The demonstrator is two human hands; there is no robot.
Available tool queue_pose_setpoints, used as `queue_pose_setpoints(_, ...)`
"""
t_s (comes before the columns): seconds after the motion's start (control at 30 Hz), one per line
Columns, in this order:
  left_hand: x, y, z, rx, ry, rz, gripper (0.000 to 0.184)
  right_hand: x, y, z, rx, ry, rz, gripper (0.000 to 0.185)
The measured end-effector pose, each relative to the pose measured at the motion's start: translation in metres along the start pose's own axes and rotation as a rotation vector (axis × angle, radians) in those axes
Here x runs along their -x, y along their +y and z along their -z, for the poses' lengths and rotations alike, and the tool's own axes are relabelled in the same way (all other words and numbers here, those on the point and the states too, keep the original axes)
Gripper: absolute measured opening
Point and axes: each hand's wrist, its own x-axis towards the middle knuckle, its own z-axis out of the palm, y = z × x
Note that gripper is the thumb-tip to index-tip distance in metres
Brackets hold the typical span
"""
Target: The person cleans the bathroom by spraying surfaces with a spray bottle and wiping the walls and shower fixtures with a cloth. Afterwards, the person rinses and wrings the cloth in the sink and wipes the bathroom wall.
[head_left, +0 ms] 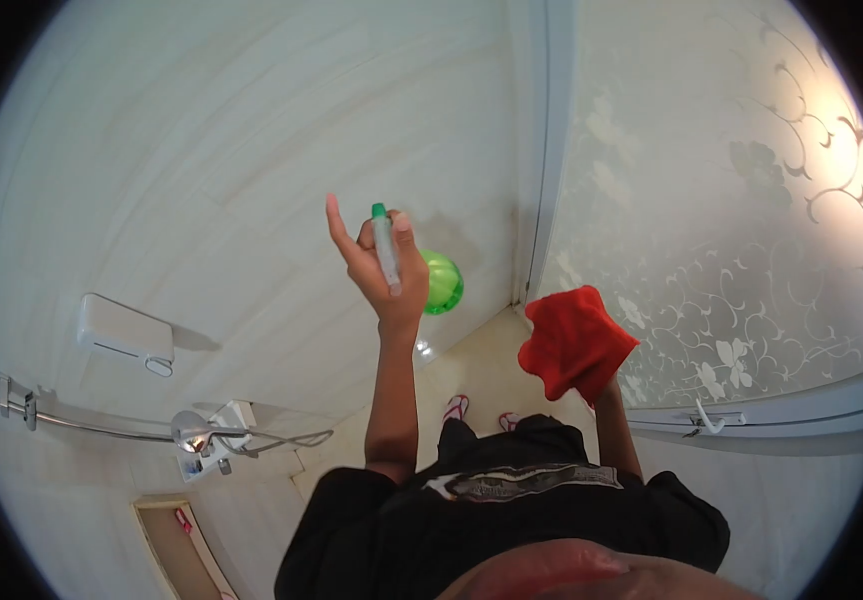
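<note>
My left hand (409,285) is raised in front of the pale wall, closed around the neck of a spray bottle (386,250) with its index finger stretched out. The bottle's whitish head ends in a green nozzle, and its rounded, see-through green body (444,283) shows beyond my wrist. On the other side, a red cloth (578,342) is spread over my right hand (606,393), in front of the frosted glass. The cloth hides nearly all of those fingers.
A frosted glass door (692,250) with a flower pattern and a white handle (717,418) is on the right. On the left are a white wall dispenser (127,335), a shower head (192,432), a metal rail (102,427) and a wall niche (167,545). My slippers (457,407) are on the floor.
</note>
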Motion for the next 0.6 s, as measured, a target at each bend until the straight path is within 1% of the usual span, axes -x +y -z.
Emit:
queue_pose_setpoints(0.13,0.018,0.016,-0.015,-0.048,0.091,0.038,0.076,0.028,-0.011,0.026,-0.01,-0.034,0.014,0.063)
queue_pose_setpoints(0.17,0.025,0.02,-0.016,-0.085,0.079,0.077,0.077,0.033,-0.015,0.03,-0.007,-0.038,0.018,0.064)
queue_pose_setpoints(0.27,0.048,0.031,-0.026,-0.065,0.088,0.101,0.077,0.043,-0.029,0.032,0.037,0.042,0.022,0.063)
queue_pose_setpoints(0.37,0.07,0.022,-0.03,-0.084,0.115,-0.018,0.077,0.047,-0.04,0.032,-0.116,0.087,-0.055,0.07)
queue_pose_setpoints(0.47,0.093,0.017,-0.022,-0.126,0.089,0.003,0.076,0.046,-0.036,0.039,-0.057,0.047,-0.07,0.066)
queue_pose_setpoints(0.5,0.104,0.021,-0.016,-0.163,0.07,0.112,0.073,0.045,-0.035,0.042,-0.041,0.037,-0.072,0.066)
queue_pose_setpoints(0.6,0.134,0.018,0.002,-0.293,0.037,0.299,0.072,0.03,-0.034,0.037,-0.001,-0.002,-0.078,0.065)
